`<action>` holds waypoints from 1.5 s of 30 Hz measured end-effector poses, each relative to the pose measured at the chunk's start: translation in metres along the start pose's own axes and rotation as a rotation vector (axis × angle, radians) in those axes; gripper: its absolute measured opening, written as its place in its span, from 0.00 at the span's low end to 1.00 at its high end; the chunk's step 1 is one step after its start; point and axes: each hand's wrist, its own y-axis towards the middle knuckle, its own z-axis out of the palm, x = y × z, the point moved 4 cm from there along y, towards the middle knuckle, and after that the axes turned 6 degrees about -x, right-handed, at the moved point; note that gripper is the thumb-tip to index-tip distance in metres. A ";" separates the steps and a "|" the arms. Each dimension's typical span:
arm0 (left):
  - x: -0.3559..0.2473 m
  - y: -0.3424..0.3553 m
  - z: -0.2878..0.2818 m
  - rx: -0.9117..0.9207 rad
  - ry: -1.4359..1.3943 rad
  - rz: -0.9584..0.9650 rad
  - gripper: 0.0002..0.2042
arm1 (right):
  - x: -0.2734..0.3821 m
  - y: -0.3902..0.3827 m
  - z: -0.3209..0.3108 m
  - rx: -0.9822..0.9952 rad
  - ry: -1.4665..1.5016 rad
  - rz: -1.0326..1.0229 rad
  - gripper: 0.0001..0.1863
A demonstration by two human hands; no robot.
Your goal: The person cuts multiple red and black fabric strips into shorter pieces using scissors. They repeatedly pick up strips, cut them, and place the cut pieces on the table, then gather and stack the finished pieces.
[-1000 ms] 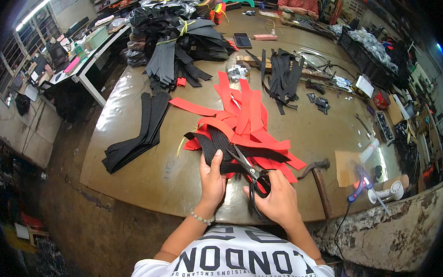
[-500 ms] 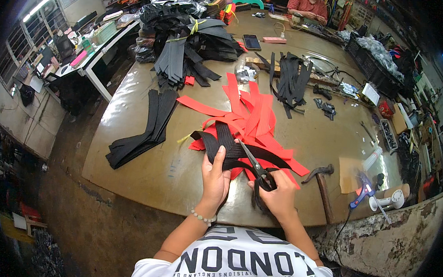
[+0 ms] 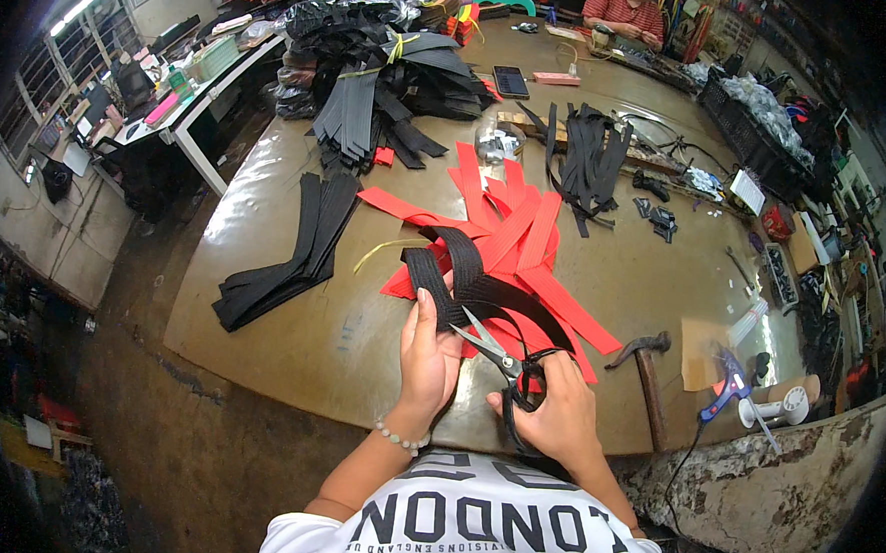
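Observation:
In my left hand (image 3: pixel 429 361) I hold a black webbing strap (image 3: pixel 430 288), its ribbed band looped above my thumb and trailing to the right. My right hand (image 3: pixel 559 408) grips black-handled scissors (image 3: pixel 499 354), fingers through the loops. The blades are parted and point up-left, with their tips near the strap by my left thumb. Under and beyond both hands lies a loose heap of red webbing strips (image 3: pixel 511 230). A thin yellow tie (image 3: pixel 379 248) pokes out at the heap's left. How the strap's lower end runs behind the scissors is hard to make out.
Black strips (image 3: pixel 304 249) lie at left, with a large tied bundle (image 3: pixel 392 94) behind them. Further right are more black strips (image 3: pixel 591 164), a hammer (image 3: pixel 643 377) and a blue glue gun (image 3: pixel 728 387). A phone (image 3: pixel 510 82) lies farther back. Another person (image 3: pixel 625 16) sits at the far end.
The scissors have drawn back toward me, and their blades have opened from nearly closed. The black strap has shifted in my left hand, its band turned more upright.

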 end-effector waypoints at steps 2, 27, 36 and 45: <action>-0.002 -0.001 0.001 0.022 0.015 -0.003 0.26 | 0.000 -0.001 -0.001 0.012 0.041 0.024 0.30; 0.007 -0.011 0.013 0.288 0.214 -0.055 0.24 | -0.012 -0.003 0.014 -0.186 0.055 -0.057 0.26; 0.029 -0.011 0.011 0.103 0.108 -0.171 0.18 | -0.012 -0.004 0.028 -0.207 -0.022 -0.161 0.24; -0.009 0.005 -0.013 0.254 0.155 0.096 0.08 | -0.040 -0.008 0.025 0.028 0.135 -0.080 0.25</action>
